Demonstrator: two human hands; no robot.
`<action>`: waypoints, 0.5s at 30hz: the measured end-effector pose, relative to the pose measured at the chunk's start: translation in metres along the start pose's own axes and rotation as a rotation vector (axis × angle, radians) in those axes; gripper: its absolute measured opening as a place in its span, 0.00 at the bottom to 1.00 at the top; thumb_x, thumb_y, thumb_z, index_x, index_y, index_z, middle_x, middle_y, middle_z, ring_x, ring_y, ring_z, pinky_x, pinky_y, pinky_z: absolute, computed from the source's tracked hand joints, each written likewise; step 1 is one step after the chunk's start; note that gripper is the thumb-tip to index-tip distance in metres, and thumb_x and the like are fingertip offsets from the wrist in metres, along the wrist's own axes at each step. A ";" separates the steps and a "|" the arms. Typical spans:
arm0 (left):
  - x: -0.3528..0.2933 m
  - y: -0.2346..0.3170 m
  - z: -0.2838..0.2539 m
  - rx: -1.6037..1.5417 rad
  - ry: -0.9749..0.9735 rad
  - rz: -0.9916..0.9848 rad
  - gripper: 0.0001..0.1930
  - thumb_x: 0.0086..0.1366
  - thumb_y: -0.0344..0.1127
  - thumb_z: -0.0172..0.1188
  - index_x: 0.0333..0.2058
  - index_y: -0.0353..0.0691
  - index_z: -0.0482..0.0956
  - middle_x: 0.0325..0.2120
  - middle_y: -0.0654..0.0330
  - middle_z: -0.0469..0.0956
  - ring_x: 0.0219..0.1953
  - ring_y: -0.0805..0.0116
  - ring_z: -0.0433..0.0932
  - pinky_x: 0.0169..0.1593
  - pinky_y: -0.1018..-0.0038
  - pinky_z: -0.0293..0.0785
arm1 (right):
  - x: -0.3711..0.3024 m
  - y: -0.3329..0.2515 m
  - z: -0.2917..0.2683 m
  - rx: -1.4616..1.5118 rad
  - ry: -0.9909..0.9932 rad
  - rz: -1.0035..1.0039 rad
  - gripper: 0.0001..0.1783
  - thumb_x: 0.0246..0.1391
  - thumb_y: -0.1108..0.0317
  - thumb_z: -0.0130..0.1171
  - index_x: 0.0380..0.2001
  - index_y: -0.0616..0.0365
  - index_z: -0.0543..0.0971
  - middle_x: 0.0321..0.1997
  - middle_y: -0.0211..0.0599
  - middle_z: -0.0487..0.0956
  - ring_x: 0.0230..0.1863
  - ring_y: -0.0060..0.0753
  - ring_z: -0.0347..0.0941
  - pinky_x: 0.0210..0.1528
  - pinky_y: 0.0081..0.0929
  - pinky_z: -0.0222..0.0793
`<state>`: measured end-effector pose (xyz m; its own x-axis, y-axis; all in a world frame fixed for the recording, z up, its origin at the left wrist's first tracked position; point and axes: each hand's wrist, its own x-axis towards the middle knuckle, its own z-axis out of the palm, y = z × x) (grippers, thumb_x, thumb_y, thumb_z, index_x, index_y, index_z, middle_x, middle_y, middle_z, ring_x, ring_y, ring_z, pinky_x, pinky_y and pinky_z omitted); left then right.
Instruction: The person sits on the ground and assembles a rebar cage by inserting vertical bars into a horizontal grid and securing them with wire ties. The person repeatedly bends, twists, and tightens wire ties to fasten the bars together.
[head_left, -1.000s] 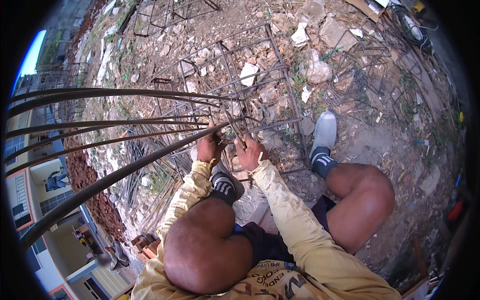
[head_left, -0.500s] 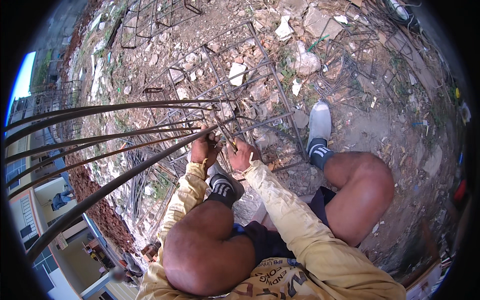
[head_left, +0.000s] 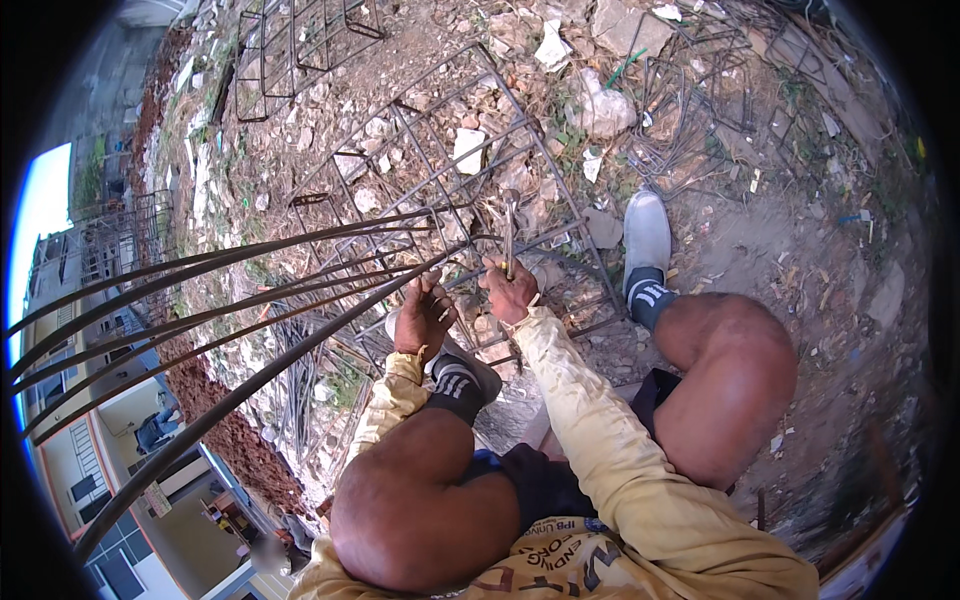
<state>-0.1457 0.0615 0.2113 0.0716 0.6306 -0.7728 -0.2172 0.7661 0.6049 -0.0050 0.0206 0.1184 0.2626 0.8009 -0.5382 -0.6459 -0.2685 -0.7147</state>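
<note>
My right hand [head_left: 512, 290] is closed around the handles of slim metal pincers [head_left: 509, 232], whose rounded head points away from me. Close by on its left is my left hand [head_left: 424, 318], fingers curled, the fingertips against the underside of a thick steel rebar [head_left: 300, 362]. Whether those fingertips also pinch a tie wire cannot be made out. Several long rebars [head_left: 200, 258] run in from the left and end at a rectangular rebar frame [head_left: 530, 128] in front of both hands.
Broken stone, including a large pale rock [head_left: 603, 108], litters the ground around the frame. Another rebar cage [head_left: 262, 68] lies at the far left. Loose wire [head_left: 680, 150] is tangled beyond my right shoe [head_left: 647, 232]. Buildings [head_left: 110, 470] stand at the left.
My right hand has moved right, away from the bar joint, and the pincers have swung from leaning left to nearly straight ahead. My left hand has shifted slightly down and right in the picture.
</note>
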 end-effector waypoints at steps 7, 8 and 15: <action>0.010 0.007 -0.017 -0.115 0.051 0.071 0.13 0.66 0.50 0.52 0.39 0.48 0.73 0.26 0.71 0.69 0.31 0.73 0.69 0.38 0.72 0.67 | -0.030 -0.049 0.015 -0.470 -0.171 -0.376 0.10 0.53 0.63 0.55 0.34 0.57 0.74 0.21 0.36 0.72 0.23 0.40 0.71 0.29 0.33 0.67; 0.009 0.009 -0.016 -0.109 0.074 0.064 0.12 0.67 0.47 0.51 0.39 0.46 0.73 0.26 0.71 0.68 0.31 0.73 0.69 0.38 0.72 0.67 | -0.033 -0.053 0.016 -0.612 -0.198 -0.427 0.11 0.52 0.61 0.56 0.34 0.56 0.74 0.23 0.39 0.74 0.26 0.45 0.73 0.30 0.35 0.69; 0.015 0.016 -0.014 -0.042 0.037 0.024 0.12 0.68 0.47 0.49 0.39 0.45 0.71 0.25 0.70 0.67 0.30 0.73 0.68 0.35 0.73 0.66 | -0.013 -0.043 0.022 -0.971 -0.164 -0.155 0.12 0.49 0.63 0.57 0.32 0.60 0.73 0.27 0.52 0.78 0.31 0.56 0.76 0.33 0.45 0.72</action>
<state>-0.1620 0.0820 0.2067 0.0301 0.6431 -0.7652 -0.2588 0.7444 0.6155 0.0040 0.0334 0.1661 0.1448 0.9085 -0.3920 0.2726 -0.4175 -0.8668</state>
